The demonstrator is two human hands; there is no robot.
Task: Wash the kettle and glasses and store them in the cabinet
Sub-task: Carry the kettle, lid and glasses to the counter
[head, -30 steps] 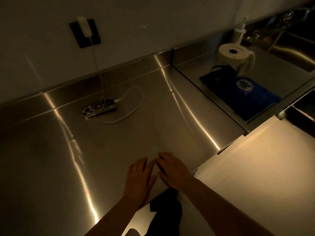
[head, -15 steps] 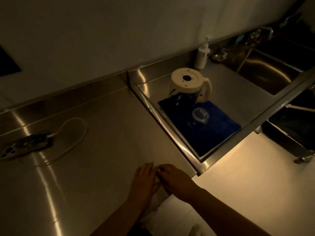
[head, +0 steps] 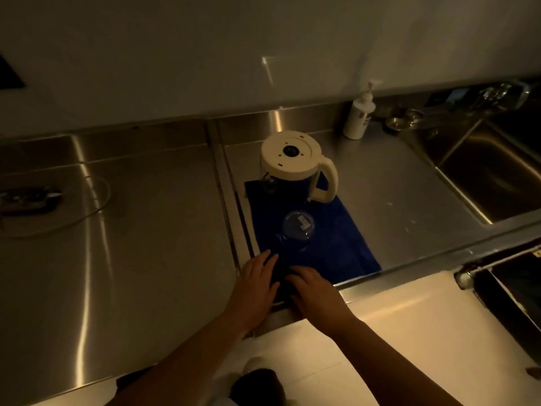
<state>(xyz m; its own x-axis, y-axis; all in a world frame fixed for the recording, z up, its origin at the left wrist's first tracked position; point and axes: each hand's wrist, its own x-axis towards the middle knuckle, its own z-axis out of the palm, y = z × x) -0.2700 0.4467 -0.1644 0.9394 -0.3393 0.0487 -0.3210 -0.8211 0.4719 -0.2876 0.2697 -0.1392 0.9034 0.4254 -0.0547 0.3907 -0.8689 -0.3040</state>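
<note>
Neither grip holds anything: the left hand (head: 255, 284) and right hand (head: 314, 290) lie flat-fingered on the dark blue cloth (head: 330, 244) at lower centre, below an upturned clear glass (head: 298, 228) and inverted cream kettle (head: 295, 168) on the steel desk (head: 152, 244).

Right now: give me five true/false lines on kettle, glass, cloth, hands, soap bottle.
1. The kettle stands upside down at the far end of the blue cloth. True.
2. The glass lies in the sink basin. False: it sits on the blue cloth, nearer the person than the kettle; the sink is off to the right.
3. The left hand grips the kettle handle. False: it lies with fingers straight at the near edge of the cloth, holding nothing.
4. The right hand is beside the left, also over the near edge of the cloth. True.
5. The pump bottle lies tipped over on the cloth. False: it stands upright by the back wall.
</note>
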